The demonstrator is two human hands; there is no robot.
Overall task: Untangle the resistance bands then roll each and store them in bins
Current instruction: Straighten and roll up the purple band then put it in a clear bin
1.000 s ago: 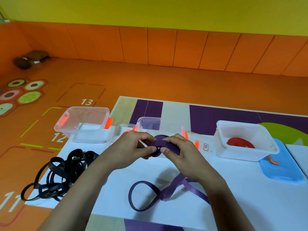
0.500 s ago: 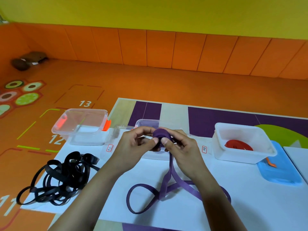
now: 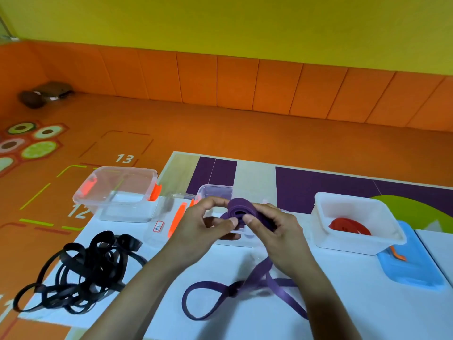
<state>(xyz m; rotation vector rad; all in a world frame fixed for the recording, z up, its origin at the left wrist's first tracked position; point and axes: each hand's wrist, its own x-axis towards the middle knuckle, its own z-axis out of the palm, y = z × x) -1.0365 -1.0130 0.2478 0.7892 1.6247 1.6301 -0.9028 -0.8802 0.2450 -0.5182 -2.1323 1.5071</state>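
While both hands pinched purple roll above middle bin: left hand grip on coil's left edge, right hand grip wrapped round right side. Unrolled tail ran from roll toward near edge and looped on surface; right hand nearer to it for feeding.

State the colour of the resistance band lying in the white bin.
The resistance band is red; head view.

tangle left, bin right — band inside
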